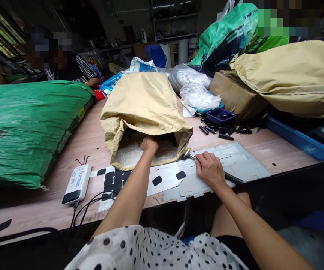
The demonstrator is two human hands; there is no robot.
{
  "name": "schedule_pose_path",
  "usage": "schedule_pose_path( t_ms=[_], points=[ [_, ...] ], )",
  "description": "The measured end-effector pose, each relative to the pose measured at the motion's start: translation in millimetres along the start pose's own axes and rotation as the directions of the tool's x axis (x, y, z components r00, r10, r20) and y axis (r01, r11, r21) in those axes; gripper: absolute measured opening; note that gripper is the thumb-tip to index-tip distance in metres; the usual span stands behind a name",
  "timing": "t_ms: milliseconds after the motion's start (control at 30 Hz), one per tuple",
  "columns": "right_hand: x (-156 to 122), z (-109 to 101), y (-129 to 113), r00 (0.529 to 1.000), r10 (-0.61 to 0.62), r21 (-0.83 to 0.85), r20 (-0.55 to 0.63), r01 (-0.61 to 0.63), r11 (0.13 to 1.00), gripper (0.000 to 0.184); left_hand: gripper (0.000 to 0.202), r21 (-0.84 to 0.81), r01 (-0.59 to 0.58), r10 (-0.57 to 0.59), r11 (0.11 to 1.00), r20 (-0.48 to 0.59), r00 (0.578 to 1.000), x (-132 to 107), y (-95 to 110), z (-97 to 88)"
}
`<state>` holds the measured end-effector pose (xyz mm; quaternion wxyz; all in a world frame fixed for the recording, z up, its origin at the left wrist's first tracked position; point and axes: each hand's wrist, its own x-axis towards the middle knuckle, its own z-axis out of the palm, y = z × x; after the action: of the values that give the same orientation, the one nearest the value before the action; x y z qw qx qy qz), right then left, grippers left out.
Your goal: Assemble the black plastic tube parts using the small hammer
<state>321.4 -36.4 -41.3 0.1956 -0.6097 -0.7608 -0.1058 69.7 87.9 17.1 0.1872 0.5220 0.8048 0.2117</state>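
Observation:
My left hand [150,144] reaches into the open mouth of a tan woven sack [142,108] lying on the wooden table [52,202]; its fingers are buried in the pale granular contents [128,154] and hidden. My right hand [209,169] rests closed on a slim tool [188,154] with a metal tip and a dark handle sticking out behind the wrist. Under it lies a grey sheet [243,165]. White backing paper with black adhesive patches [117,180] lies between my arms.
A large green sack [24,127] fills the table's left. A white power bank [77,183] with cable sits near the front edge. Black sticks [224,130], a blue tray [220,115], plastic bags, a cardboard box and more sacks crowd the right. Another person sits at the back left.

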Motion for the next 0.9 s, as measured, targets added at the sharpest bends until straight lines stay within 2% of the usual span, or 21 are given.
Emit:
schedule_pose_path(
  t_ms=[100, 133, 200, 300, 367, 400, 500, 600, 733, 800, 900],
  points=[
    [0, 0, 0, 1.000, 0.004, 0.007, -0.002, -0.004, 1.000, 0.020, 0.033, 0.077, 0.024, -0.025, 0.997, 0.010, 1.000, -19, -16, -11.4],
    [0, 0, -1, 1.000, 0.006, 0.011, -0.005, -0.006, 1.000, 0.020, 0.029, 0.092, -0.019, 0.018, 0.996, 0.016, 1.000, -29, -24, -15.9],
    [-1, 0, 0, 1.000, 0.009, 0.016, -0.008, -0.008, 1.000, 0.019, 0.020, 0.072, -0.198, 0.194, 0.978, 0.052, 0.980, -54, -41, -23.0],
    [-1, 2, 2, 1.000, -0.003, 0.013, -0.008, 0.003, 1.000, 0.020, 0.016, -0.045, -0.485, 0.487, 0.873, 0.130, 0.864, -92, -67, -23.1],
    [-1, 3, 4, 1.000, -0.020, 0.006, -0.006, 0.020, 1.000, 0.021, 0.017, -0.112, -0.573, 0.584, 0.812, 0.156, 0.797, -108, -82, -15.7],
    [-2, 2, 5, 1.000, -0.029, 0.003, -0.003, 0.029, 1.000, 0.021, 0.018, -0.140, -0.589, 0.605, 0.796, 0.152, 0.782, -113, -89, -10.8],
    [-5, -6, 1, 1.000, -0.021, 0.038, -0.009, 0.022, 0.999, 0.024, 0.023, -0.201, -0.586, 0.614, 0.785, 0.122, 0.780, -115, -101, 2.4],
    [-10, -20, -18, 0.998, 0.044, 0.229, -0.052, -0.031, 0.973, 0.027, 0.025, -0.215, -0.578, 0.609, 0.787, 0.126, 0.783, -110, -105, 8.4],
    [-14, -34, -55, 0.998, 0.051, 0.563, -0.041, -0.019, 0.826, 0.029, 0.023, -0.256, -0.565, 0.603, 0.785, 0.106, 0.790, -108, -105, 9.6],
    [-16, -35, -70, 1.000, 0.022, 0.645, -0.019, -0.005, 0.764, 0.031, 0.021, -0.264, -0.558, 0.595, 0.787, 0.084, 0.800, -109, -104, 10.2],
    [-17, -32, -84, 1.000, -0.006, 0.685, -0.001, 0.005, 0.729, 0.033, 0.020, -0.261, -0.557, 0.589, 0.789, 0.060, 0.806, -111, -104, 12.0]
  ],
)
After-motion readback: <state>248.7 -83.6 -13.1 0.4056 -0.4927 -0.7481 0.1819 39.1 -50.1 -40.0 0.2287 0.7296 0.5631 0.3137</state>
